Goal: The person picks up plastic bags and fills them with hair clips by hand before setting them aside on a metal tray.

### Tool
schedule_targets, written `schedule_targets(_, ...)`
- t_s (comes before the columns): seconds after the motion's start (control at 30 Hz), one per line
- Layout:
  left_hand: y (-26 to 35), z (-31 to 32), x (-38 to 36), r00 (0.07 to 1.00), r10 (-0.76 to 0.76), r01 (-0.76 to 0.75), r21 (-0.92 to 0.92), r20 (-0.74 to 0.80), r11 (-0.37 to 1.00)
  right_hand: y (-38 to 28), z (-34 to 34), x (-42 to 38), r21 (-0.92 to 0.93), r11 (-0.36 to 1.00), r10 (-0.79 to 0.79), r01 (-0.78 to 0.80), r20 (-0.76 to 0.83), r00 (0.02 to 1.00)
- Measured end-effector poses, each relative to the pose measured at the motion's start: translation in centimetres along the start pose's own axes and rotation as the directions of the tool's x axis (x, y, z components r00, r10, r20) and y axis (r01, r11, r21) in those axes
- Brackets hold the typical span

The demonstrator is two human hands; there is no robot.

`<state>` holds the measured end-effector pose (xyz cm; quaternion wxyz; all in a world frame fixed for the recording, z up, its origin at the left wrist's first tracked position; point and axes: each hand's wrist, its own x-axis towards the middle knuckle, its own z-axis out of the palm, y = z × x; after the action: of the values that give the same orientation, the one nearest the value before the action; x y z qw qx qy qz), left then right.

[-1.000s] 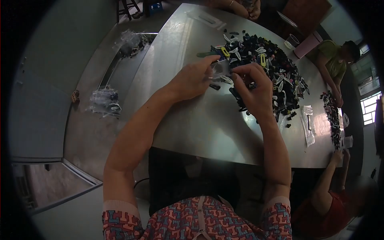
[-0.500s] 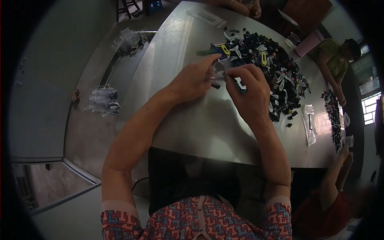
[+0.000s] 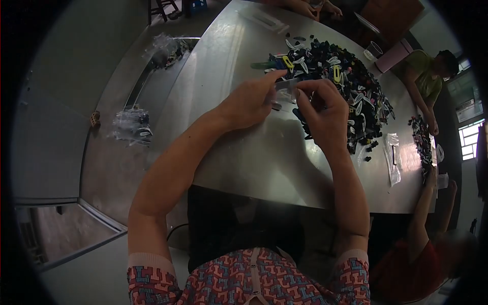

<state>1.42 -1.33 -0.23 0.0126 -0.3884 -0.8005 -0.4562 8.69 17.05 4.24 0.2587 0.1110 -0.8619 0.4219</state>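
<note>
A small clear plastic bag (image 3: 284,91) is stretched between my two hands above the metal table. My left hand (image 3: 250,101) grips its left side, thumb and fingers closed and the index finger pointing outward. On the other side, the thumb and fingertips of my right hand (image 3: 328,104) pinch its edge. Whether anything lies inside the bag is too blurred to tell. Just beyond my hands spreads a pile of hair clips (image 3: 361,96), mostly black and white. Among them are a yellow snap clip (image 3: 288,62) and another yellow clip (image 3: 336,74).
A flat clear bag with a dark strip (image 3: 393,158) lies on the table (image 3: 244,162) at right. Filled plastic bags (image 3: 133,126) are on the left. People sit around the table; one person's arm (image 3: 423,208) reaches a smaller pile (image 3: 423,145). A clear cup (image 3: 373,50) stands at the back.
My right hand has shifted slightly right, drawing the bag out between my hands. At lower right, a person's hand has reached up to the smaller pile. The hands at the top have moved apart.
</note>
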Motion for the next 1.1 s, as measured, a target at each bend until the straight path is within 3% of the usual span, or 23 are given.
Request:
schedule_targets(0.03, 0.0, 0.0, 0.0, 1.0, -0.004, 0.004, -0.012, 0.005, 1.0, 0.3, 0.1, 0.0, 0.0, 1.0, 0.002, -0.002, 0.0, 1.0)
schedule_targets(0.1, -0.1, 0.1, 0.0, 1.0, -0.006, 0.006, -0.024, 0.009, 1.0, 1.0, 0.3, 0.2, -0.357, 0.877, -0.35, 0.321, -0.017, 0.937)
schedule_targets(0.2, -0.2, 0.2, 0.0, 1.0, 0.025, -0.025, 0.004, -0.006, 1.0, 0.4, 0.2, 0.1, -0.466, 0.793, -0.416, 0.391, 0.054, 0.908)
schedule_targets(0.3, 0.0, 0.3, 0.0, 0.998, 0.047, -0.049, -0.062, -0.034, 0.997, 0.0, 0.2, 0.0, -0.428, 0.803, -0.415, 0.414, 0.097, 0.905)
schedule_targets(0.4, -0.1, 0.2, 0.0, 1.0, 0.009, -0.01, 0.042, 0.009, 0.999, 0.2, 0.3, 0.0, -0.417, 0.806, -0.426, 0.421, 0.086, 0.901)
schedule_targets(0.83, 0.0, 0.2, 0.0, 0.999, 0.011, -0.01, -0.024, 0.033, 1.0, 0.7, 0.2, 0.0, -0.348, 0.889, -0.285, 0.297, 0.086, 0.955)
schedule_targets(0.93, 0.0, 0.0, 0.1, 0.999, 0.003, -0.002, -0.034, 0.035, 0.999, 0.9, -0.5, 0.5, -0.206, 0.949, -0.234, 0.241, 0.058, 0.971)
schedule_targets(1.0, -0.1, -0.2, 0.1, 1.0, 0.007, -0.007, -0.023, 0.023, 1.0, 0.6, -1.9, 1.0, -0.132, 0.99, -0.036, 0.045, 0.076, 0.996)
schedule_targets(1.07, 0.0, -0.5, 0.2, 1.0, -0.019, 0.019, -0.036, 0.007, 0.999, 2.5, -3.4, 1.3, -0.135, 0.991, 0.005, 0.014, 0.135, 0.991)
schedule_targets(1.1, -0.1, -0.5, 0.2, 1.0, -0.019, 0.019, -0.036, 0.007, 0.999, 3.2, -4.0, 1.4, -0.263, 0.962, -0.016, 0.08, 0.235, 0.972)
